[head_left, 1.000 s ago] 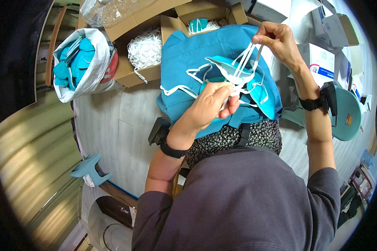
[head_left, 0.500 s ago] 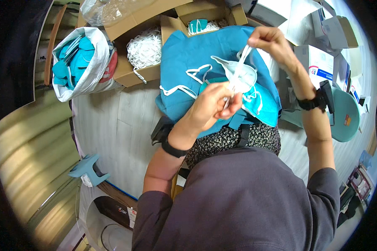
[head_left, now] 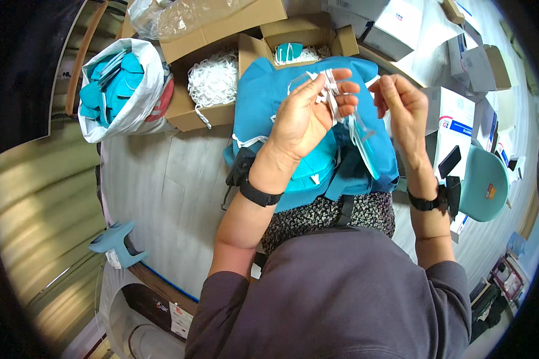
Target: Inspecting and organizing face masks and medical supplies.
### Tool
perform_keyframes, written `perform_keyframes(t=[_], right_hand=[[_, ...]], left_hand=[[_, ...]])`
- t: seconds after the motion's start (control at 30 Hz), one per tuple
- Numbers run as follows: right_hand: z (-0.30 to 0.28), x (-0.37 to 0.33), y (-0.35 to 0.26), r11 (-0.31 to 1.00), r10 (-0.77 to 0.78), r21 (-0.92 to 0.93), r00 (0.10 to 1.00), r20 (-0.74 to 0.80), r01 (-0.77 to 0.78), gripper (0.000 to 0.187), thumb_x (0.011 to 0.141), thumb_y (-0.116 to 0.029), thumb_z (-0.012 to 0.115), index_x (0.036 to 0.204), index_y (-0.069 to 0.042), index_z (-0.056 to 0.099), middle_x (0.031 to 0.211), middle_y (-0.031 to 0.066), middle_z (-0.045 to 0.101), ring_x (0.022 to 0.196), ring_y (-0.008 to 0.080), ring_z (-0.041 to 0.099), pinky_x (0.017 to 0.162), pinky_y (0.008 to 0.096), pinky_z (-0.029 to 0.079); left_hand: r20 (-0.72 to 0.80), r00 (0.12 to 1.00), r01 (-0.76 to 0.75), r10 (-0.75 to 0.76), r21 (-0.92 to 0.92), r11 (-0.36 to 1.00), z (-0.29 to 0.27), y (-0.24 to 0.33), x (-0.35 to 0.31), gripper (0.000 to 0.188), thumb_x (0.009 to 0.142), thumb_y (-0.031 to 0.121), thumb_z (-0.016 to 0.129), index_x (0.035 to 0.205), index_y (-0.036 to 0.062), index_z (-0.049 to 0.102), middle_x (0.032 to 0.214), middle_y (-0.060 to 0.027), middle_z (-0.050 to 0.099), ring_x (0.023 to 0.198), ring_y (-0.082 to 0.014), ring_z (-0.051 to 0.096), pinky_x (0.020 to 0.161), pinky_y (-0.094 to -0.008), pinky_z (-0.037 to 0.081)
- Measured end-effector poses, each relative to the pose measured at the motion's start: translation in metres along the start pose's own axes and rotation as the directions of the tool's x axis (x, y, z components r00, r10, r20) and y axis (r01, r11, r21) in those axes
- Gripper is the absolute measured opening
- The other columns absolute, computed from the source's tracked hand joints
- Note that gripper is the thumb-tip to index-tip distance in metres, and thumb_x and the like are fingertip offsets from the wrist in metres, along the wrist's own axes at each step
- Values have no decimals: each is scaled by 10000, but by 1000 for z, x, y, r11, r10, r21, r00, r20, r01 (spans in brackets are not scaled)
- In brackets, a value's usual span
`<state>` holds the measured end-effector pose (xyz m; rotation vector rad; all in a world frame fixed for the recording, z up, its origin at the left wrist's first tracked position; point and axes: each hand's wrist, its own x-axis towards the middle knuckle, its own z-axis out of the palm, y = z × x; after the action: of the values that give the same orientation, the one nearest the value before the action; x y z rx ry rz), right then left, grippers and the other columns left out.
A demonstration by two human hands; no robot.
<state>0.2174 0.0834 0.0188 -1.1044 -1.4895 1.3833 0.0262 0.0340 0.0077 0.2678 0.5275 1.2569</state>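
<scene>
My left hand point(head_left: 299, 122), palm turned up, has its thumb pressed on a bunch of white elastic straps point(head_left: 330, 91) that run across its fingers. A white and teal face mask point(head_left: 365, 148), blurred, hangs at an angle just right of these fingers. My right hand point(head_left: 404, 105) is beside it with curled fingers; a bit of white shows near the fingertips, but what they pinch is hidden. Below both hands, a blue apron point(head_left: 257, 90) covers my lap. On it lie teal cup-shaped masks point(head_left: 314, 164), partly behind my left wrist.
At the left stands a white sack point(head_left: 156, 78) full of teal masks. Beyond my lap are a cardboard box point(head_left: 188, 119) of white straps point(head_left: 212, 81) and another box point(head_left: 299, 27) holding a teal piece. White cartons point(head_left: 455, 110) and a green stool point(head_left: 485, 182) stand at the right.
My left hand has moved up and turned palm up with the straps. My right hand has come down from the stretched strap. The mask has swung to hang lower and further right.
</scene>
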Motion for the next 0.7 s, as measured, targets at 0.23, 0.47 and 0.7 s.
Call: perform_keyframes(t=[0.23,0.47,0.7], right_hand=[[27,17,18,978,-140,188,958,250,93,577,832,-216,763,1314,-10,523,1259,68,572,1195,184,520,1031,350,402],[57,71,59,749,198,471,835,513,-466,256,951,-236,629,1062,-7,649,960,56,688,887,123,630,807,263,506],[80,109,126,-28,240,767,740,628,-641,193,984,-203,552,1001,-28,631,885,129,683,798,227,682,744,353,581]], left_hand=[[145,984,-78,100,-150,986,-3,14,43,306,1038,178,405,1230,-24,530,1168,-198,620,1054,-287,625,946,-400,520],[-76,969,-243,234,-132,961,-23,46,108,147,968,-9,405,1064,-4,516,1237,-240,564,1208,-349,551,1049,-443,473],[-287,947,-165,146,-40,986,-68,62,175,363,934,156,517,1242,14,388,1440,-159,358,1375,-441,318,1060,-669,326]])
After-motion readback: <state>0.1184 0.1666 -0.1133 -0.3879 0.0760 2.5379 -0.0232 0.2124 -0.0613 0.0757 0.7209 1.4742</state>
